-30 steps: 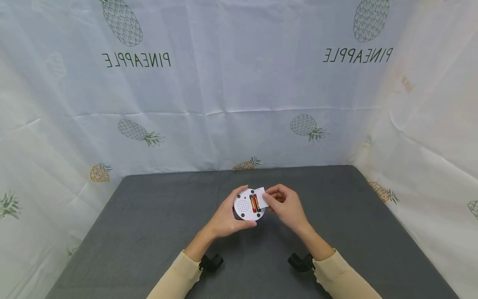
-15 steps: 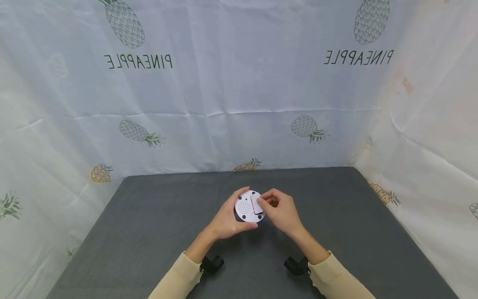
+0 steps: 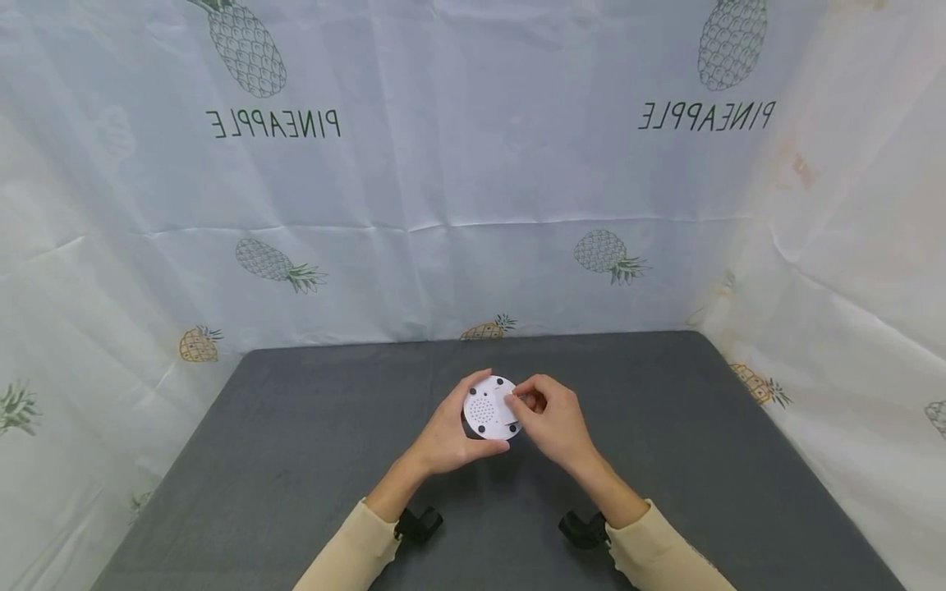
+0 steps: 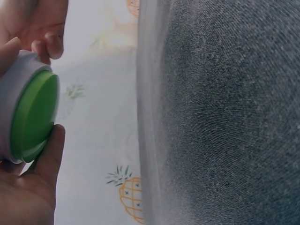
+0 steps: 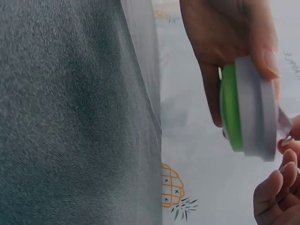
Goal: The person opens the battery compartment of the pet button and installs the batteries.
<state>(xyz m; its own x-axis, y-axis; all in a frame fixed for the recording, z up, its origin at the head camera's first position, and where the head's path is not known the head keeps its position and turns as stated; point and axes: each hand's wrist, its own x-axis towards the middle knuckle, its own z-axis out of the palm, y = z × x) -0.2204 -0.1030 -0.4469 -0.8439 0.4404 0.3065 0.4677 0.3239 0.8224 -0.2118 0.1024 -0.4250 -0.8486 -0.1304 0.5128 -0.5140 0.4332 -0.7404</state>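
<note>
My left hand [image 3: 451, 437] grips a round white buzzer button [image 3: 482, 407] by its edge, above the table. Its underside, with speaker holes and small dark feet, faces me. On the opposite face, a green dome [image 4: 38, 112] shows in the left wrist view. My right hand [image 3: 556, 420] pinches a white battery cover [image 3: 502, 413] at its outer edge and holds it over the battery compartment. The batteries are hidden under it. In the right wrist view, the cover [image 5: 284, 123] stands tilted out from the button's back.
A dark grey table [image 3: 332, 492] lies beneath both hands. White pineapple-print cloth [image 3: 414, 148] hangs behind it and along both sides. Each wrist bears a black camera mount, one on the left [image 3: 420, 523] and one on the right [image 3: 584, 530].
My right hand has moved left with the battery cover, from beside the compartment to over it. The batteries, visible a second ago, are now covered. My left hand holds the button nearly still.
</note>
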